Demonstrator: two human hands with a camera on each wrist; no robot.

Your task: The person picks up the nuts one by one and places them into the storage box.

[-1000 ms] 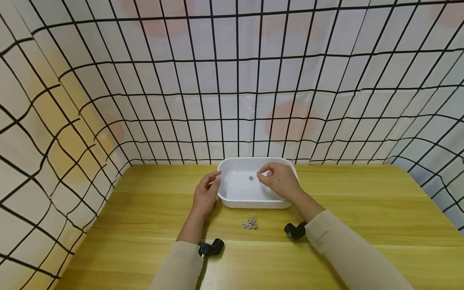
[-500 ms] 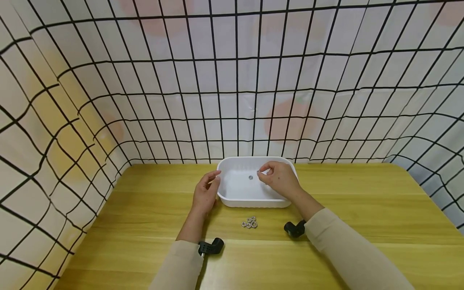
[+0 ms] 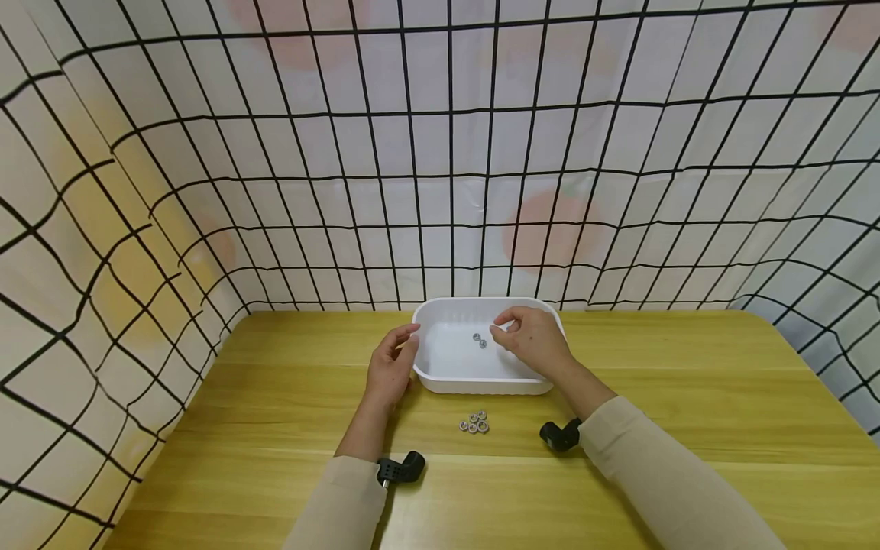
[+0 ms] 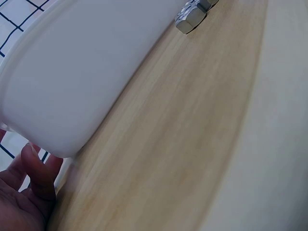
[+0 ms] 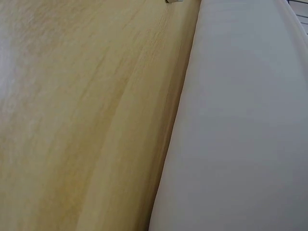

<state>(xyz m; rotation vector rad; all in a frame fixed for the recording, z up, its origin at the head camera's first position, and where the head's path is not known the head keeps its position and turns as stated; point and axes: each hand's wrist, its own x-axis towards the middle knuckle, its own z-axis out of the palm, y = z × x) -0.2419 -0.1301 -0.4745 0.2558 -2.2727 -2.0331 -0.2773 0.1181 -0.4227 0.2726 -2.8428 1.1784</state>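
A white plastic tub (image 3: 447, 359) stands on the wooden table, with two metal hex nuts (image 3: 483, 344) lying on its floor. Over the tub's right part hovers my right hand (image 3: 532, 341), thumb and index fingertip slightly apart and nothing visible between them. My left hand (image 3: 390, 367) is at the tub's left end, its fingers loosely bent beside the rim; in the left wrist view the thumb (image 4: 36, 168) is close to the tub's corner, and whether it touches is unclear. In front of the tub, several more hex nuts (image 3: 473, 422) form a small cluster on the table. The right wrist view does not show the right hand.
The wooden table (image 3: 275, 428) extends to both sides of the tub. Behind it hangs a pale cloth with a black grid (image 3: 371, 183), close to the tub's back rim. A black wrist camera (image 3: 402, 467) sits on the left forearm, another wrist camera (image 3: 560, 436) on the right.
My right hand has let go of a hex nut, which now lies in the tub next to the one there before; the fingertips have parted. The left hand has stayed still.
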